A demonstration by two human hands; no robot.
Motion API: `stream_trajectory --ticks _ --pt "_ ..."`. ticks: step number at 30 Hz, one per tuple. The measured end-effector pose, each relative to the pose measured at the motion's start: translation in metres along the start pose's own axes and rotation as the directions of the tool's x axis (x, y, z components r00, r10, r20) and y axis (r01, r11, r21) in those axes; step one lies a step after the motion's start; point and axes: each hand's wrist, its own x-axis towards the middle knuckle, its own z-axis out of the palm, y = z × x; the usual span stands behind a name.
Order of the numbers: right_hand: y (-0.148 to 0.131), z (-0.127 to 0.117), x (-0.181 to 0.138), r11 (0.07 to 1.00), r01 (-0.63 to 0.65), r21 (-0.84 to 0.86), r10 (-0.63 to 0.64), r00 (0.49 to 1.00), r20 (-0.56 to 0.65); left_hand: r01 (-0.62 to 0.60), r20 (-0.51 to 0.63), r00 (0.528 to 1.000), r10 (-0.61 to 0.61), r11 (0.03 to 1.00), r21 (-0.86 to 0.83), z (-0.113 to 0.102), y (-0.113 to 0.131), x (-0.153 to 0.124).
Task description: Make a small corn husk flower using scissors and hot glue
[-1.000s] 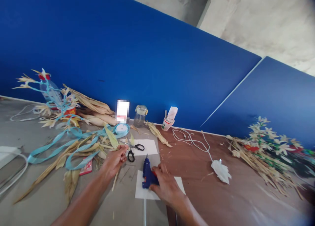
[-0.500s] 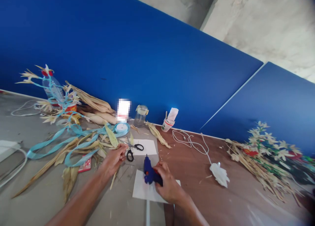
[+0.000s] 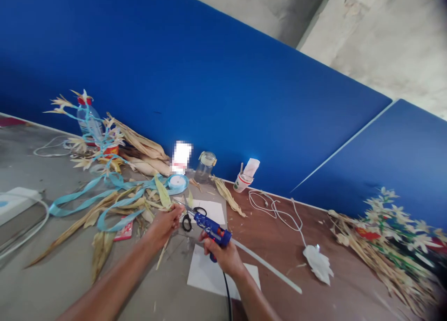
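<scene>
My right hand [image 3: 221, 252] is wrapped round the grip of a blue glue gun [image 3: 213, 230]. A long pale glue stick [image 3: 268, 266] sticks out of its back end, and a black cord [image 3: 227, 295] hangs from the grip. The gun's nozzle points left, towards my left hand [image 3: 169, 224]. That hand is closed in a pinch; what its fingertips hold is too small to make out. Just beyond, black-handled scissors [image 3: 187, 222] lie partly on a white sheet [image 3: 213, 210]. Another white sheet [image 3: 206, 272] lies under the glue gun.
Blue ribbon [image 3: 75, 204], its spool [image 3: 177, 182] and dried corn husks [image 3: 150, 165] spread on the left. A bottle with husk flowers [image 3: 89, 120], a glass jar [image 3: 205, 167] and a cup [image 3: 241, 181] stand along the blue partition [image 3: 223, 88]. More husk flowers [image 3: 394, 214] lie right.
My right hand has turned the glue gun from pointing away to pointing left, bringing its nozzle near my left hand. The glue stick has swung out to the right. My left hand stays pinched.
</scene>
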Motion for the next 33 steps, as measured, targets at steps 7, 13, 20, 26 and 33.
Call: stream_trajectory --ticks 7,13,20,26,33 --pt "0.015 0.001 -0.002 0.989 0.046 -0.144 -0.06 0.994 -0.095 -0.044 -0.065 0.997 0.05 0.995 0.092 -0.001 -0.007 0.005" --pt "0.015 0.006 -0.005 0.971 0.036 -0.236 -0.066 0.991 -0.12 -0.059 -0.101 0.992 0.076 0.985 0.162 0.003 -0.006 0.003" --pt "0.019 0.009 -0.003 0.964 0.042 -0.264 -0.071 0.992 -0.102 -0.057 -0.085 0.994 0.073 0.983 0.177 0.005 -0.004 0.0" --pt "0.021 0.01 -0.004 0.958 0.035 -0.283 -0.071 0.99 -0.118 -0.045 -0.083 0.994 0.064 0.977 0.207 0.006 -0.003 -0.001" --pt "0.016 0.012 -0.003 0.942 0.069 -0.329 -0.112 0.988 -0.111 -0.059 -0.072 0.994 0.08 0.963 0.265 0.004 -0.007 0.001"
